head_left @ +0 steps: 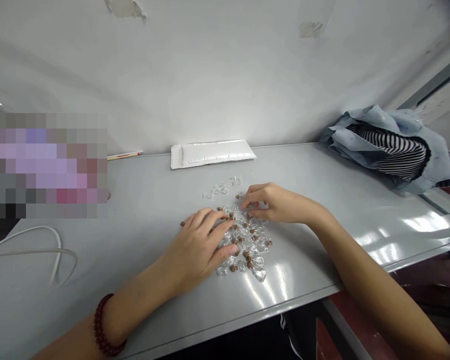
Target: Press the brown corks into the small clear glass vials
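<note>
1. The left hand (pixel 195 245), a dark red bead bracelet (pixel 107 325) on its wrist, lies palm down and loosely spread on the near-left side of the heap, its fingertips among the brown stoppers (pixel 231 216).
2. The right hand (pixel 273 202) reaches in from the right with its fingers curled and close together at the far edge of the heap. Whether they pinch a piece, I cannot tell.
3. The heap of small clear heart-shaped vials (pixel 243 240) sits near the middle of the grey metal bench (pixel 303 270), between both hands. Many have stoppers beside or in them.
4. A looser row of clear vials (pixel 221 189) lies just beyond the heap, and one stray stopper (pixel 182 223) lies left of the left hand.
5. A white padded mailer (pixel 213 154) lies along the back edge, with a pen (pixel 124 155) to its left; the red marks on the pen are too small to read.
6. A blue garment with a black-and-white striped lining (pixel 388 150) is bunched on the back-right corner.
7. A white cable (pixel 56 250) curves over the left edge, and a pixelated blur (pixel 45 165) hides whatever stands at back left.
</note>
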`<state>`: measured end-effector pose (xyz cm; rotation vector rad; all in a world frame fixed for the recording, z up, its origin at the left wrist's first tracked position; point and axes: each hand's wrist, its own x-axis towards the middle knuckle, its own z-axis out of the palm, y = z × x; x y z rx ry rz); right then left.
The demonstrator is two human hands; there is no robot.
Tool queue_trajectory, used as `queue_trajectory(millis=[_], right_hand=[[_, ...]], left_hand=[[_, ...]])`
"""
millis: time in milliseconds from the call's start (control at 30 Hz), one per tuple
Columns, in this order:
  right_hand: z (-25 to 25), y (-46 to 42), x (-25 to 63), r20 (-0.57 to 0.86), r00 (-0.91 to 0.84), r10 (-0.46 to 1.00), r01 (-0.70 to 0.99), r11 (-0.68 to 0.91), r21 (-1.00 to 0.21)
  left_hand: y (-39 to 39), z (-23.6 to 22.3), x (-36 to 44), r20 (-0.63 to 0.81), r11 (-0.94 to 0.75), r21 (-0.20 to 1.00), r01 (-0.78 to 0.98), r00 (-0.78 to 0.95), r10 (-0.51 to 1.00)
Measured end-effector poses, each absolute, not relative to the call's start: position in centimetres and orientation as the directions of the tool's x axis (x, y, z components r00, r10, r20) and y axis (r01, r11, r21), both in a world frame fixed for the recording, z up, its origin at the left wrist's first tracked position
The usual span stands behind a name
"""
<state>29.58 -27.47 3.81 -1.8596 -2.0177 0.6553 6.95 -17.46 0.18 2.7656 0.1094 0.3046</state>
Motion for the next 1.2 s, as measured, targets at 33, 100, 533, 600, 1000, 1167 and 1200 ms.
queue_trajectory(millis=[33,100,533,600,1000,1167,1200], right_hand=[[3.7,-27.4,29.5,-0.090,-0.094,0.991,0.847,0.032,-0.530],[3.5,-27.3,29.5,-0.111,-0.066,0.992,0.853,-0.002,-0.521],[3.8,-27.3,28.3,0.104,-0.004,0.995,0.814,0.063,-0.577],[3.6,-27.2,28.1,0.131,-0.005,0.991,0.816,0.079,-0.573],[3.1,-26.9,28.1,0.153,-0.005,0.988,0.834,0.089,-0.544],[3.0,-26.9,28.0,0.146,-0.015,0.989,0.831,0.093,-0.548],[3.0,-26.9,28.0,0.145,-0.014,0.989,0.831,0.092,-0.549]], left_hand=[[-17.5,0.2,7.0,0.188,-0.935,0.352,0.039,0.976,0.112],[-17.5,0.3,7.0,0.168,-0.937,0.346,0.044,0.980,0.108],[-17.0,0.1,7.0,0.254,-0.894,0.432,0.117,0.936,0.245],[-16.9,0.0,7.1,0.276,-0.891,0.437,0.121,0.925,0.261],[-16.9,0.0,7.0,0.269,-0.940,0.332,0.075,0.948,0.170],[-16.9,0.5,7.1,0.253,-0.941,0.332,0.064,0.955,0.154],[-17.0,0.5,7.1,0.242,-0.945,0.321,0.063,0.959,0.146]])
